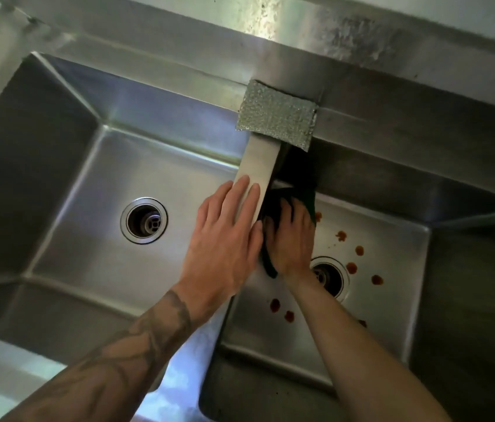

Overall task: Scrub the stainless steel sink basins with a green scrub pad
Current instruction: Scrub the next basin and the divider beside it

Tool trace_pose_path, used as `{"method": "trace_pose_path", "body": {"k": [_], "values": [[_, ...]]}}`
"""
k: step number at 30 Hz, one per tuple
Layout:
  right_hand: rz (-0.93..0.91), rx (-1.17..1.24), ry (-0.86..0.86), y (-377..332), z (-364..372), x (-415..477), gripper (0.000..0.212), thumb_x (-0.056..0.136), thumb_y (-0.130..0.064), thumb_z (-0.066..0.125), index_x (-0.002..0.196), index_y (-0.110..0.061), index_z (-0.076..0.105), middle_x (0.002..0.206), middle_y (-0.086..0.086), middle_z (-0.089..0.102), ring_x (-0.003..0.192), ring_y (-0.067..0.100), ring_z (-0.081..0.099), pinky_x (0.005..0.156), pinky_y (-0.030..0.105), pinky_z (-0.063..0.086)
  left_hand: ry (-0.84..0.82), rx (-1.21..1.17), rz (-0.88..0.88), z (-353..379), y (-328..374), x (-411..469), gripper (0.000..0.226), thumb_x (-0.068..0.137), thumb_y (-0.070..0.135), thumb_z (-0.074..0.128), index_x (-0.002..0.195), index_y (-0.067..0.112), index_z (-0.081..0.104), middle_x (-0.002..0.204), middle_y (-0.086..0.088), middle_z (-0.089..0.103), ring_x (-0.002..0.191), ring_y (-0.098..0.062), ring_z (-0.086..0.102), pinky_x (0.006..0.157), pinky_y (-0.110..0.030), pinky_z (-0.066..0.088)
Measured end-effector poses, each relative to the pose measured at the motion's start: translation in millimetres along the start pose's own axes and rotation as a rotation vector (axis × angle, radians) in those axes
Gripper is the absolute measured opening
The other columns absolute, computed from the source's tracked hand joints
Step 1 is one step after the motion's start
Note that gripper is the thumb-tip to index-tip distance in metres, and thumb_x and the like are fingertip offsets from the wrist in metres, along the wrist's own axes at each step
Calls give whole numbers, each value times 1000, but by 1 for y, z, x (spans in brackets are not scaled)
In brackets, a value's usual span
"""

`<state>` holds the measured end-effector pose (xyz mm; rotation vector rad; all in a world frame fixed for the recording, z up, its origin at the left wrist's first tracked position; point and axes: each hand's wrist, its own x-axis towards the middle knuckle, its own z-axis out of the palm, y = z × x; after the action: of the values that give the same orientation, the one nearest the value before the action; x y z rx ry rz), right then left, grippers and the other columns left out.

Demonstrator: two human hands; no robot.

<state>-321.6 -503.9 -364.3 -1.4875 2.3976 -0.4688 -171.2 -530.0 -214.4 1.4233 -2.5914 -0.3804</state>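
Grip: right hand [293, 239], fingers spread flat upon green scrub pad [272, 202], far-left corner of right basin [392, 254], beside divider [258, 172] bearing flat left hand [225, 236]; red-brown spots [351, 267] lie rightward, nearer.

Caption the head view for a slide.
Right hand presses green scrub pad in the stained right basin; left hand rests on divider.

Silver mesh sponge [276, 114] lying flat, far middle; red-brown spots [359, 250] scattered right.
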Motion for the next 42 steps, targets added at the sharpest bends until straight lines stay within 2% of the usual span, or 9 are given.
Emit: {"method": "trace_pose_path", "body": {"k": [4,8,14,16,21,27,34,39,42], "values": [[6,-60,-61,13,28,8,60,110,-42,39,160,-11,31,168,18,26,157,35,21,128,52,21,30,37,-2,6,1,-3,56,112,31,41,161,5,44,169,-17,40,154,-39,41,122,-54,40],[5,-117,18,46,34,12,53,109,-35,45,154,-8,40,161,21,37,153,37,29,126,54,25,92,27,18,13,0,-3,55,110,28,45,161,5,46,168,-17,41,151,-41,45,119,-56,42],[357,-10,181,62,22,19,46,104,-19,51,144,3,48,161,26,35,150,43,33,123,60,26,112,10,24,15,-2,-3,55,110,27,46,160,4,46,168,-18,42,149,-42,46,117,-57,42],[308,24,163,39,28,20,44,104,-21,51,142,1,51,161,25,37,151,42,33,124,58,25,119,17,25,14,-2,-3,55,110,27,46,160,4,46,168,-17,42,149,-42,46,117,-56,42],[-153,-9,62,35,38,6,43,109,-34,50,142,-6,52,149,18,52,143,34,45,121,51,35,125,19,30,15,-2,-3,55,110,26,46,160,4,46,168,-17,42,149,-41,47,116,-56,43],[213,-72,200,43,34,22,54,108,-34,46,154,-5,44,155,23,44,145,39,39,121,55,32,120,19,29,15,-4,-4,54,110,25,49,160,4,47,168,-17,42,148,-42,48,116,-56,44],[-241,-123,15,46,37,9,50,112,-33,39,155,-7,43,158,18,44,151,32,35,125,49,28,108,14,26,13,-2,-3,54,110,25,47,160,4,46,168,-18,41,147,-42,48,115,-56,43],[102,-120,157,39,38,24,49,112,-30,40,154,-5,44,158,20,45,150,36,36,125,52,28,109,15,23,12,-2,-3,54,109,24,50,159,4,47,168,-18,42,145,-43,50,113,-56,45],[27,-101,93,8,53,2,50,112,-31,37,156,-7,41,161,18,41,153,34,31,126,51,25,92,14,25,12,-2,-3,54,110,26,46,160,4,45,169,-18,40,147,-42,49,114,-56,44]]}}
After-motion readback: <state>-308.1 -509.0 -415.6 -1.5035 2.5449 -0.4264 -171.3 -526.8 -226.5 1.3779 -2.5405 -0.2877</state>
